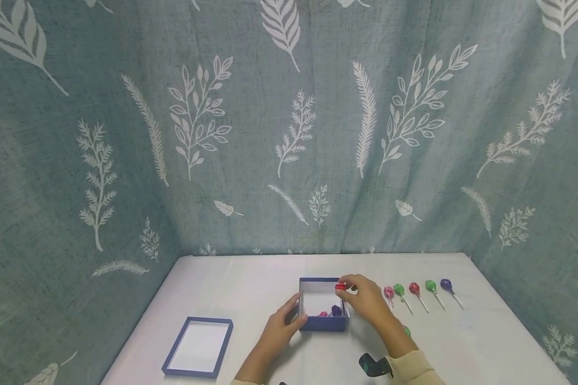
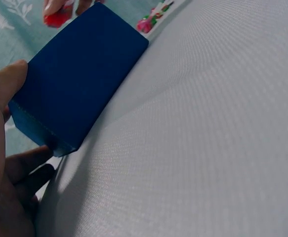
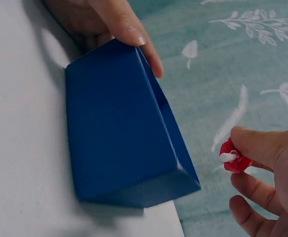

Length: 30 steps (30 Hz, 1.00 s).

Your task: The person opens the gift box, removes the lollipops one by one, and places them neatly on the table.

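Here, the left hand [image 1: 276, 331] grips the box [image 1: 325, 324], lower centre; the right hand [image 1: 366, 299], pinching a red lollipop [image 3: 239, 164], should lower it gently.

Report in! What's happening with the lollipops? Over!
Right hand pinching red lollipop at right side of box. Left hand holding box. Lid off, aside. No obstacle seen.

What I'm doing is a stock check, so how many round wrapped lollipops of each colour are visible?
Green round wrapped lollipops: 3
Pink round wrapped lollipops: 2
Red round wrapped lollipops: 2
Purple round wrapped lollipops: 2
Total: 9 visible; more may be hidden inside the blue rectangular box.
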Available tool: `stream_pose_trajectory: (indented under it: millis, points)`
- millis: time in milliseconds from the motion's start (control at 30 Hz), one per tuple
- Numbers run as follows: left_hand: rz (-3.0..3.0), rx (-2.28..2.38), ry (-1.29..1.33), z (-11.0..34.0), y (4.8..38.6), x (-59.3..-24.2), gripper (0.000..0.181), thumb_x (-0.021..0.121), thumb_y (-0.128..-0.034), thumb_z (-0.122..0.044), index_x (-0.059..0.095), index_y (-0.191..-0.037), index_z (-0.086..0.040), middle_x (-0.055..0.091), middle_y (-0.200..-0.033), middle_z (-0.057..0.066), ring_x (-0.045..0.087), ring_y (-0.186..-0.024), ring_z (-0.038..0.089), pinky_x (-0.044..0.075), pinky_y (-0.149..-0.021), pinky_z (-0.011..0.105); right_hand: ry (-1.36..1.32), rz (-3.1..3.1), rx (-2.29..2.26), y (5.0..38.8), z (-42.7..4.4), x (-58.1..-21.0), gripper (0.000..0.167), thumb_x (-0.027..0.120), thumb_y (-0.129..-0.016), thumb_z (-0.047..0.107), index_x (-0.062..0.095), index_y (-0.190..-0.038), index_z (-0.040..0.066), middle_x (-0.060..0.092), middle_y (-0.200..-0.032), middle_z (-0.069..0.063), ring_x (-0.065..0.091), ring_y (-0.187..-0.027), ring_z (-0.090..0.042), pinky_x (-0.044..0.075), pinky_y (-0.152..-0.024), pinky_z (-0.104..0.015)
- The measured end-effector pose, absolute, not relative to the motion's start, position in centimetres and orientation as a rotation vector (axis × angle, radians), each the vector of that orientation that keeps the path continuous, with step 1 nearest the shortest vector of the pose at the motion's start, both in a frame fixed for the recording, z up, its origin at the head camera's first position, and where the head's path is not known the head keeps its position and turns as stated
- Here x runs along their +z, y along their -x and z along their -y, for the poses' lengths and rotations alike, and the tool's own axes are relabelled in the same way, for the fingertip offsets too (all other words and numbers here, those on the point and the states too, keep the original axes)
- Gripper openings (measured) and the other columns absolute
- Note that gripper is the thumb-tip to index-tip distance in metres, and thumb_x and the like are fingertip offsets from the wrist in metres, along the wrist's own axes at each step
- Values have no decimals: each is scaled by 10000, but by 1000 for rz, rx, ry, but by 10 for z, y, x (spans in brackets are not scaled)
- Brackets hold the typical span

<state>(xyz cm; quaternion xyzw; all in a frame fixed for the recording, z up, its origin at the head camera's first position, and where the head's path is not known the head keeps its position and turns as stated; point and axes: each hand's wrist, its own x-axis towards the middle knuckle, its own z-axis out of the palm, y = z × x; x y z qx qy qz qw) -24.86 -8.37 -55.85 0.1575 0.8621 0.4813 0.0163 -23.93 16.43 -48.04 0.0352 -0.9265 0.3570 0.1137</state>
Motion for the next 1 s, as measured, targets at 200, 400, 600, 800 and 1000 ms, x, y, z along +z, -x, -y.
stream_pose_trajectory:
  millis: [200,400,600,800,1000]
  points:
    - [-2657,1524,-496,84,250,-557,590,610,-942,-447,415,-1484,-320,514,-1415,124,381,-1358,376,252,-1090,617,-67,2748,1051,230,-179,-481,267,757,-863,245,696,-1105,148,665,-967,26,619,-953,-223,536,-781,-448]
    - [-2654,1501,-471,84,252,-557,617,597,-936,-486,399,-1494,-313,495,-1439,91,359,-1377,352,244,-1100,605,-69,2739,1058,218,-195,-482,253,747,-868,240,692,-1083,118,675,-926,27,632,-934,-238,518,-783,-482]
    - [-2676,1470,-456,84,250,-556,621,593,-933,-500,398,-1494,-317,506,-1431,84,356,-1378,355,243,-1095,616,-61,2749,1078,206,-212,-488,261,751,-861,231,692,-1092,127,680,-935,31,633,-924,-224,509,-796,-485]
    - [-2674,1473,-451,83,248,-555,614,594,-938,-486,390,-1496,-330,498,-1438,83,349,-1383,351,234,-1099,615,-48,2739,1079,196,-228,-490,268,744,-871,246,687,-1106,130,686,-955,15,631,-929,-230,502,-817,-503]
    - [-2670,1472,-457,82,247,-558,618,596,-935,-494,389,-1496,-336,497,-1439,79,354,-1382,342,238,-1097,616,26,2758,1085,182,-245,-496,349,714,-896,320,669,-1179,121,699,-1046,-30,632,-973,-251,498,-830,-519]
